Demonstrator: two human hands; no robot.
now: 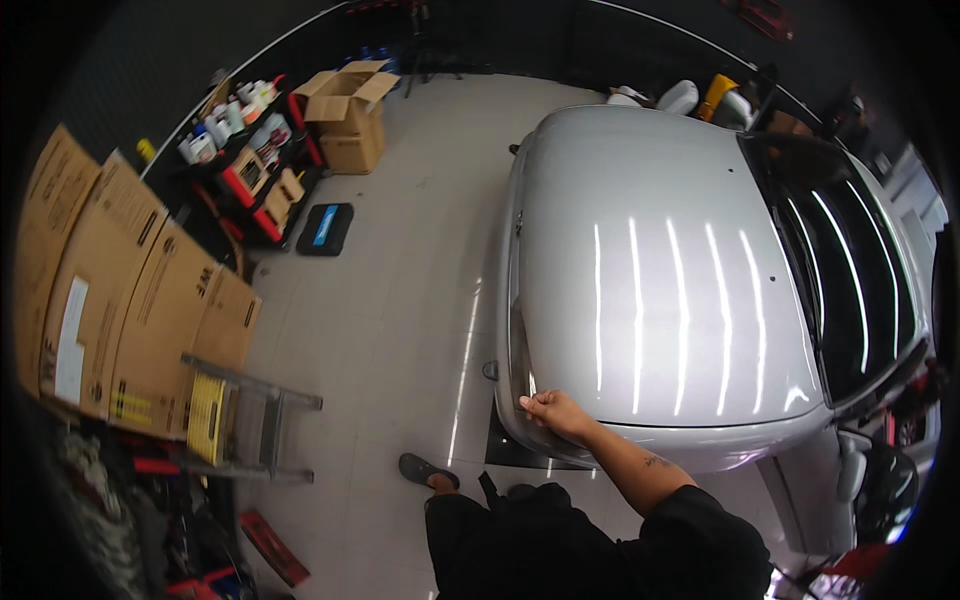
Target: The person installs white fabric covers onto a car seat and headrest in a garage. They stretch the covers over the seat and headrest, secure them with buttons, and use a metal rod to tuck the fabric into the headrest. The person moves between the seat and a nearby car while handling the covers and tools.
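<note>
My right hand (556,413) reaches out over the front corner of a silver car (640,300), by the headlight (522,350) and the edge of the hood. Its fingers are closed in a pinch. Whatever they may hold is too small to make out. Whether the fingertips touch the car or hover just above it, I cannot tell. Long ceiling lights reflect in bright stripes on the hood, which is down. My left hand is outside the picture.
Large cardboard boxes (130,300) and a step stool (262,415) stand at left. Farther back are a red-and-black cart (240,175) with bottles, a black case (325,229) on the floor and an open carton (345,120). An open car door (812,490) juts out at lower right.
</note>
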